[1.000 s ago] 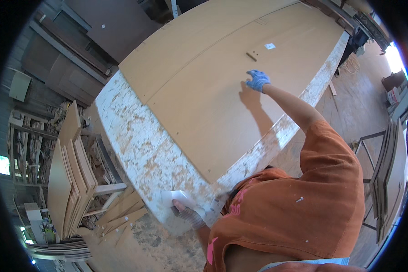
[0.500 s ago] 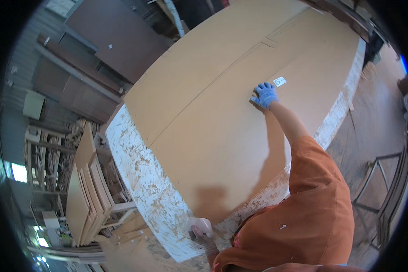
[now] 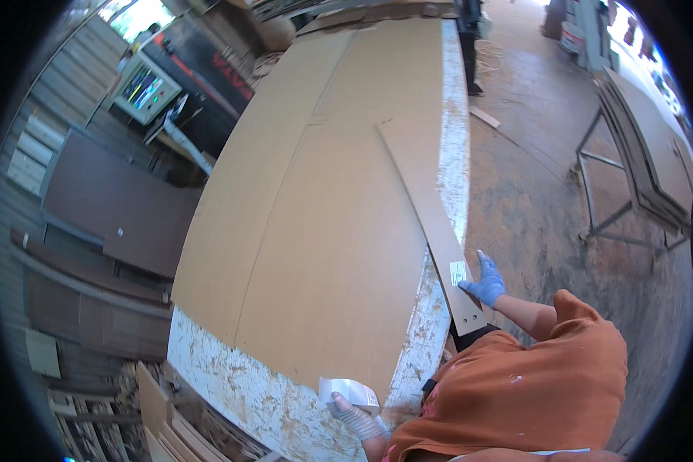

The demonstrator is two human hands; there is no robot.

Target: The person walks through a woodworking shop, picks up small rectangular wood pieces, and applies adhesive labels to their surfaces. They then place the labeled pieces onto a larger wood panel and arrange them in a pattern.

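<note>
My right hand [image 3: 485, 285], in a blue glove, grips a long narrow board strip [image 3: 427, 208] by its right edge near the close end. A white label [image 3: 458, 272] sits on the strip beside my thumb, and two small holes show near its end. The strip lies slantwise over the right edge of the large tan panels [image 3: 315, 223], its near end jutting past them. Low in the view, my left hand [image 3: 354, 418], in a pale glove, holds a roll of white labels [image 3: 349, 391] over the near edge of the panels.
A scuffed white tabletop [image 3: 238, 385] shows around the panels. To the right stands a metal rack [image 3: 593, 177] with stacked boards. Brown panels [image 3: 115, 204] lean on the left, near a machine with a lit screen [image 3: 142, 91]. Cut boards [image 3: 177, 427] stand at the lower left.
My right hand has come off the panel surface, back toward me and right, and now holds the narrow strip, which lies slantwise. The view has turned right. My left hand still holds the label roll.
</note>
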